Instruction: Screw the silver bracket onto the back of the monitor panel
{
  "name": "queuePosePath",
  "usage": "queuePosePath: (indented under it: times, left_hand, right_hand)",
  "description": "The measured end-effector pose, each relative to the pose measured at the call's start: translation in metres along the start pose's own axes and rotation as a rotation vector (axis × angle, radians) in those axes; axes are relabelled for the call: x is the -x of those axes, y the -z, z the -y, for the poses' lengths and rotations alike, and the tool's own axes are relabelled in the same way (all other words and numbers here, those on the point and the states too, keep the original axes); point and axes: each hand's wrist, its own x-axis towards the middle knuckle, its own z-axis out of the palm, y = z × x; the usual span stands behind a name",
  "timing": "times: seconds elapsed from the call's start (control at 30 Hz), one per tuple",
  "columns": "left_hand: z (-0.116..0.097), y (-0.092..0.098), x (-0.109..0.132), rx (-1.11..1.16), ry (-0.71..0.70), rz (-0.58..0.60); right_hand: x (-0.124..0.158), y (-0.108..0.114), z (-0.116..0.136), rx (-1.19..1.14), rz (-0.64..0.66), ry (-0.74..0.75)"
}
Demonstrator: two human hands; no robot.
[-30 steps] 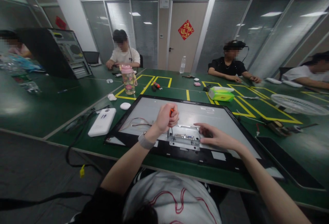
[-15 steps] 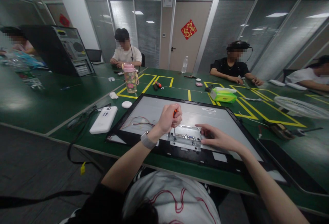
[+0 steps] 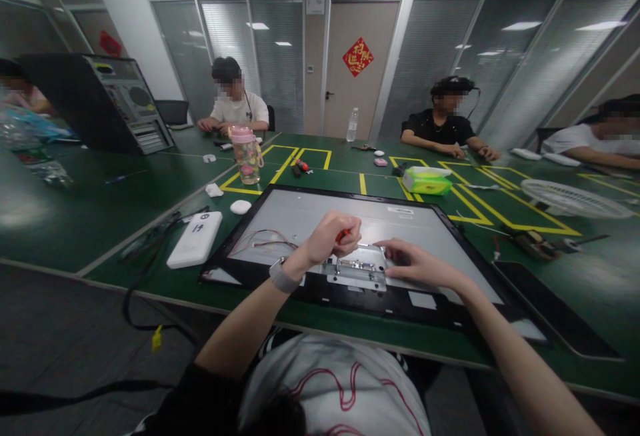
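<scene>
Metal bracket (image 3: pixel 357 283): sits toward the near edge of a large flat panel (image 3: pixel 425 223), which lies grey side up, in a black frame, on the green bench (image 3: pixel 150 203). A row of connectors (image 3: pixel 361 265) shows within the bracket.

Left hand (image 3: pixel 327 239): fingers clamped round the handle of a red-handled screwdriver (image 3: pixel 343 235), fist above the bracket's left end. Thin shaft points down to the bracket; tip too small to resolve, so seating in a screw cannot be told.

Right hand (image 3: pixel 420 268): thumb and forefinger apart at the bracket's right end; whether they press on it or merely rest alongside is unclear.

Step in hand, as judged: screw work at the bracket's left side, loosening or tightening undetermined. Next move seems to call for an upright shaft, steady downward pressure and a wrist turn, the right hand bracing the metal.

Further out: thin wires (image 3: pixel 267 243) lie on the panel, left of the bracket. White power bank (image 3: pixel 195 239) and white round case (image 3: pixel 241 207) lie beyond its left edge.
</scene>
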Motion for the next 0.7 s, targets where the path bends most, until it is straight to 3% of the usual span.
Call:
queuePosePath:
  times: [0.17,0.33,0.53,0.7]
  left_hand:
    - [0.004,-0.002,-0.002,0.008,-0.058,-0.163]
    - [0.01,0.001,-0.004,-0.005,-0.052,-0.167]
    - [0.001,-0.002,-0.001,-0.388,-0.147,-0.148]
    - [-0.004,-0.005,0.003,-0.438,-0.164,-0.124]
  right_hand:
    - [0.0,-0.001,-0.002,-0.013,0.0,-0.001]
    - [0.0,-0.001,-0.001,-0.01,-0.001,-0.011]
    - [0.0,-0.001,0.002,0.001,0.0,0.001]
    - [0.0,-0.001,0.005,0.006,0.002,0.001]
